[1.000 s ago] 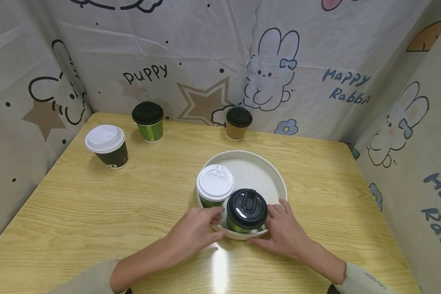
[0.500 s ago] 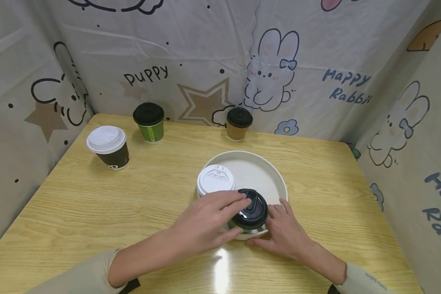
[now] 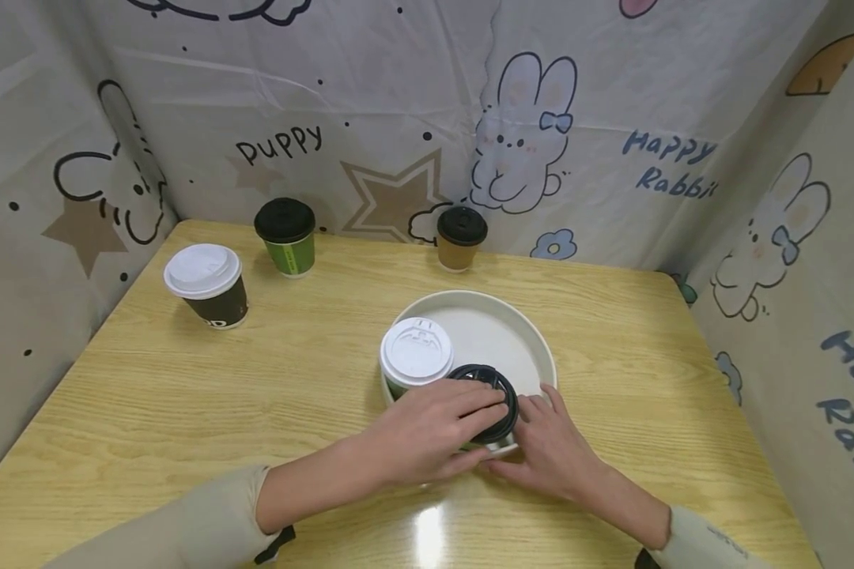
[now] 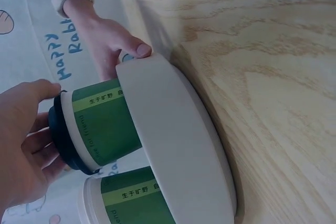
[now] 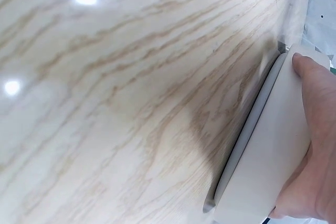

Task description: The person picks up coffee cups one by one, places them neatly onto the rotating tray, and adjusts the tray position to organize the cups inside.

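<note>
A round white tray (image 3: 498, 324) lies on the wooden table (image 3: 185, 395). Two green paper cups stand in its near half, one with a white lid (image 3: 416, 352) and one with a black lid (image 3: 485, 373). My left hand (image 3: 462, 419) covers the black lid from above, its fingers curled over the lid's edge (image 4: 58, 140). In the left wrist view the green cup body (image 4: 105, 124) stands upright behind the tray wall (image 4: 178, 140). My right hand (image 3: 551, 442) holds the tray's near right rim, with its thumb (image 5: 315, 129) pressed on the outer wall (image 5: 273, 145).
A dark brown cup with a white lid (image 3: 206, 284) stands at the table's left. At the back are a green cup with a black lid (image 3: 286, 235) and a small brown cup with a black lid (image 3: 461, 237). Printed fabric walls close in three sides.
My left hand has moved from the tray's near rim up onto the black lid and curled over it. The right hand has stayed on the rim.
</note>
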The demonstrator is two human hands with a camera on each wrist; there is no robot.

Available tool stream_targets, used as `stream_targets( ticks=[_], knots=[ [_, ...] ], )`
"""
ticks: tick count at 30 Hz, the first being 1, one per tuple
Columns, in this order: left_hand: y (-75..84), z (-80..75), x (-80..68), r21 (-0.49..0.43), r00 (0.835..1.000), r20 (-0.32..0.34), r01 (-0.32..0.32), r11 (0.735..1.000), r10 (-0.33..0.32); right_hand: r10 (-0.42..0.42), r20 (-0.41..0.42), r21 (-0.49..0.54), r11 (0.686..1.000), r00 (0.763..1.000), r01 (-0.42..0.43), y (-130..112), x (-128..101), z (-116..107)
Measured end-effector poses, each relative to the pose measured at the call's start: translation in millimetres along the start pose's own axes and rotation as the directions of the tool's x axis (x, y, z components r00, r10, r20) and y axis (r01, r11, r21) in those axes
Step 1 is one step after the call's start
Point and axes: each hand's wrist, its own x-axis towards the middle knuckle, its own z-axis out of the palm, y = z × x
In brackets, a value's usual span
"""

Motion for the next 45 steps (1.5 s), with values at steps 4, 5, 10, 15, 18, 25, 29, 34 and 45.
stream_targets(
  ticks=[4,5,10,15,18,25,29,34,45],
  knots=[
    [0.3,1.9,-0.7,0.016,1.000,0.005,0.001,1.000,-0.001,0.017,0.015,-0.017,1.000,1.000,-0.017,-2,1,-1],
    [0.3,2.2,-0.9,0.016,1.000,0.004,0.001,1.000,-0.001,0.020,0.020,-0.031,0.999,1.000,-0.020,-3,1,-2],
    [0.0,2.6,-1.1,0.018,1.000,-0.007,-0.004,1.000,0.004,0.015,0.038,-0.106,0.994,0.999,-0.011,-3,3,-4],
    [1.0,2.0,-1.7,0.031,1.000,0.001,-0.002,1.000,0.002,-0.038,0.061,-0.114,0.992,0.997,0.045,4,5,-8],
    [1.3,2.0,-2.0,0.043,1.000,0.008,0.000,0.999,-0.001,-0.084,0.102,-0.081,0.992,0.991,0.093,13,7,-13],
    [1.0,0.4,-1.7,0.053,1.000,0.012,0.003,0.999,-0.003,-0.268,0.188,0.016,0.963,0.945,0.270,47,15,-22],
    [0.8,0.3,-2.0,0.049,1.000,0.012,0.000,0.999,0.000,-0.338,0.192,0.019,0.940,0.921,0.341,66,21,-23],
    [1.4,1.2,-2.6,0.045,1.000,0.011,-0.004,0.999,0.003,-0.400,0.221,-0.029,0.909,0.889,0.416,84,27,-24],
    [0.0,1.8,-2.6,0.055,1.000,-0.011,-0.011,0.998,0.011,-0.451,0.214,-0.015,0.886,0.867,0.464,103,35,-14]
  ],
)
